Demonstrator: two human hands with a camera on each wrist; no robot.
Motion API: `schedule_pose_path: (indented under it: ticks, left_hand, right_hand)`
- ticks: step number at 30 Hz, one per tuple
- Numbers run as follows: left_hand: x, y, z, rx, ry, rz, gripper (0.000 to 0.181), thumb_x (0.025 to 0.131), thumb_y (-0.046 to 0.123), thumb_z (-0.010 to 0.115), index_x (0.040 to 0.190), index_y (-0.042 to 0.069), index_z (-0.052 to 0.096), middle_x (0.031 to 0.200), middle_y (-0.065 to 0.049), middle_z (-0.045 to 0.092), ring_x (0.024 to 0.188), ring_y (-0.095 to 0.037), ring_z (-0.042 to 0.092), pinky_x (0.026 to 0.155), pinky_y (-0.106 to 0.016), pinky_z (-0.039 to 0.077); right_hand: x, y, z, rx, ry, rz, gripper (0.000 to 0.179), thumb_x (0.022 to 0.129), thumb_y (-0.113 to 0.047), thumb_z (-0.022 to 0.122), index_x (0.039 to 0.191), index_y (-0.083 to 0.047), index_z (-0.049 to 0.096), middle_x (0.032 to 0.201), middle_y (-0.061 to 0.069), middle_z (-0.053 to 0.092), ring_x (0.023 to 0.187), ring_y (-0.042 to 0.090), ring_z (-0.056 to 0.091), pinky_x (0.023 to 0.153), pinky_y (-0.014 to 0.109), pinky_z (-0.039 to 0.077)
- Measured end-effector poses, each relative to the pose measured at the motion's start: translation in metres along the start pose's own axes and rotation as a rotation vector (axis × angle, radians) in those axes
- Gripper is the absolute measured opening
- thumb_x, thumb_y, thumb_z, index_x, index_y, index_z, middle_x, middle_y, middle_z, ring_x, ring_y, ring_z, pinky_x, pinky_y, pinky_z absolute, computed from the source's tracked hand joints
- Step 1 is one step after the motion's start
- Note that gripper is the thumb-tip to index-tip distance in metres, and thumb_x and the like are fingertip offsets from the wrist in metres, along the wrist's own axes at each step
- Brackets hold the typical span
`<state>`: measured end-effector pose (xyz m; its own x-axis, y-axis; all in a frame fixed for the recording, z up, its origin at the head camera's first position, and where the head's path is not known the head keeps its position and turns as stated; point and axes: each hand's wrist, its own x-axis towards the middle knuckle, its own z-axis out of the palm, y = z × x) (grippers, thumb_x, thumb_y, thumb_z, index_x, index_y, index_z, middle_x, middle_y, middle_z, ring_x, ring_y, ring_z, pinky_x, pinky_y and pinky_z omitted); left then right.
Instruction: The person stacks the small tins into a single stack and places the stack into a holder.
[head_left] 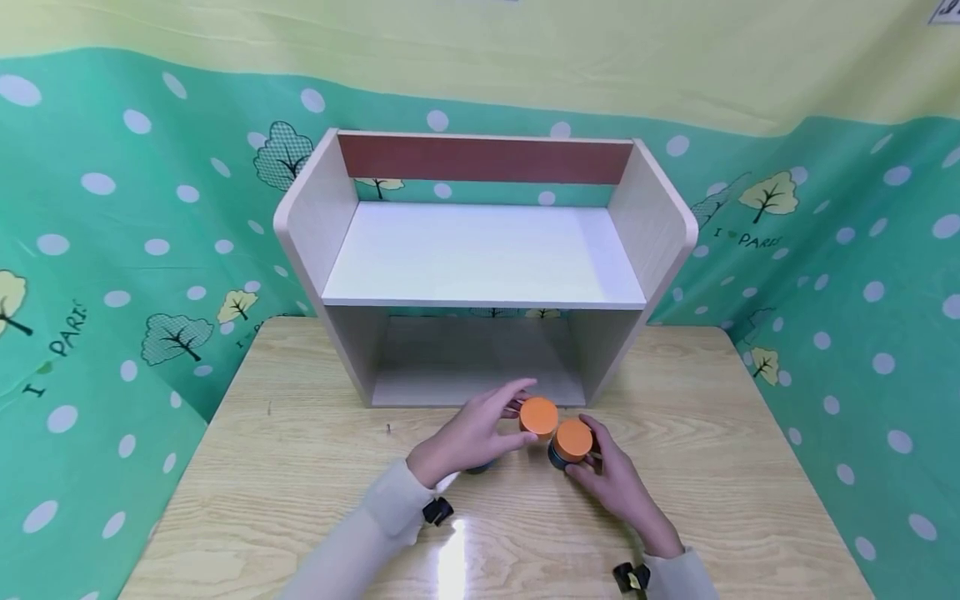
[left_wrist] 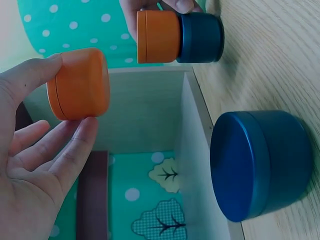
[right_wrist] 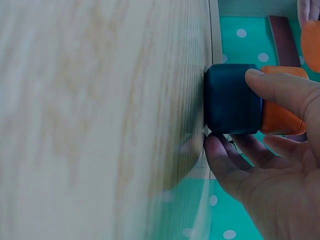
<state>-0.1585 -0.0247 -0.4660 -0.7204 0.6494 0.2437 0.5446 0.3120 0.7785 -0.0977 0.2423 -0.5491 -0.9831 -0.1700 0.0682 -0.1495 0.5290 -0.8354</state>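
The left forearm [head_left: 356, 537], in a pale sleeve, slants forward and inward to a bare left wrist [head_left: 429, 463]. Ahead of it, the left hand [head_left: 476, 429] is raised above the level of the right, in a pinch: left thumb [left_wrist: 35, 72] on the near side of the grasp, left fingers [left_wrist: 75, 150] opposite, reaching farther forward. The right forearm [head_left: 678, 575], sleeved alike, leads to a bare right wrist [head_left: 657, 533] behind the right hand [head_left: 618, 483], which sits lower and nearer the body, angled inward toward the left. It grips too, right thumb [right_wrist: 280, 87] extended across from the bent right fingers [right_wrist: 225, 162].
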Motion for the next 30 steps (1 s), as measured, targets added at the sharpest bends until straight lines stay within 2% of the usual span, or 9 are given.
schedule_pose_path:
  ticks: [8,13,20,25,30]
  left_hand:
    - [0.009,0.001,0.008,0.004,-0.009,0.027,0.076,0.091,0.028,0.076,0.153,0.011,0.036,0.139,-0.004,0.056,0.115,-0.011,0.061,0.095,-0.021,0.05]
    - [0.014,0.003,0.014,0.016,-0.027,0.034,0.075,0.092,0.033,0.074,0.154,0.015,0.035,0.14,-0.003,0.055,0.116,-0.007,0.059,0.095,-0.021,0.049]
    - [0.022,0.005,0.023,0.005,-0.056,0.039,0.074,0.093,0.032,0.074,0.154,0.015,0.036,0.133,0.0,0.059,0.114,-0.005,0.058,0.096,-0.024,0.051]
    - [0.027,0.007,0.03,0.0,-0.077,0.043,0.072,0.094,0.028,0.073,0.154,0.014,0.036,0.134,-0.001,0.059,0.117,-0.006,0.057,0.098,-0.024,0.048]
    - [0.031,0.008,0.035,0.025,-0.095,0.026,0.073,0.094,0.031,0.073,0.155,0.015,0.035,0.135,0.0,0.059,0.117,-0.005,0.057,0.098,-0.022,0.047]
  right_hand:
    - [0.0,-0.003,-0.002,-0.005,-0.002,-0.004,0.084,0.086,0.002,0.077,0.155,-0.004,0.029,0.143,0.027,0.048,0.119,0.04,0.058,0.094,0.042,0.054]
    - [-0.001,-0.003,-0.003,0.018,-0.009,-0.018,0.082,0.087,0.0,0.077,0.154,-0.005,0.03,0.144,0.025,0.047,0.121,0.04,0.056,0.095,0.045,0.053]
    - [0.0,-0.002,-0.003,0.037,-0.012,-0.057,0.079,0.088,-0.001,0.076,0.153,-0.011,0.032,0.143,0.02,0.05,0.125,0.037,0.054,0.095,0.047,0.053]
    - [-0.001,-0.003,-0.004,0.049,-0.009,-0.038,0.078,0.088,-0.001,0.076,0.152,-0.008,0.033,0.142,0.02,0.051,0.125,0.036,0.054,0.097,0.046,0.051]
    - [-0.001,-0.004,-0.003,0.073,-0.014,-0.016,0.077,0.088,0.001,0.075,0.151,-0.006,0.033,0.14,0.021,0.052,0.125,0.036,0.054,0.098,0.046,0.051]
